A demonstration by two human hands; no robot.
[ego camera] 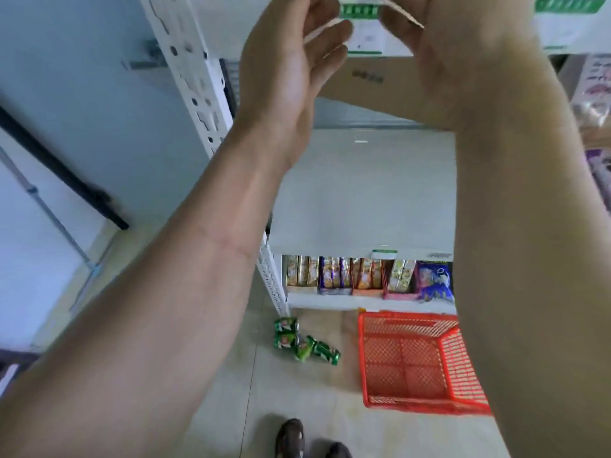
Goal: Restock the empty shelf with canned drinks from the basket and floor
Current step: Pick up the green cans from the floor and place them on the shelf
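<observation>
Four green canned drinks (302,340) lie tipped on their sides in a loose cluster on the pale tiled floor (297,391), close to the foot of the shelving. Just to their right sits a red mesh basket (420,361), showing nothing inside. Above both, the white shelf (360,193) stands bare across its visible top.

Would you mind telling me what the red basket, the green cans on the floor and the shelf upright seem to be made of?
Red basket: looks like moulded plastic, with a fine lattice of holes and a slight sheen. Green cans: probably thin metal with glossy printed skins, given their bright reflections. Shelf upright: apparently white-painted metal, punched with slots.
</observation>
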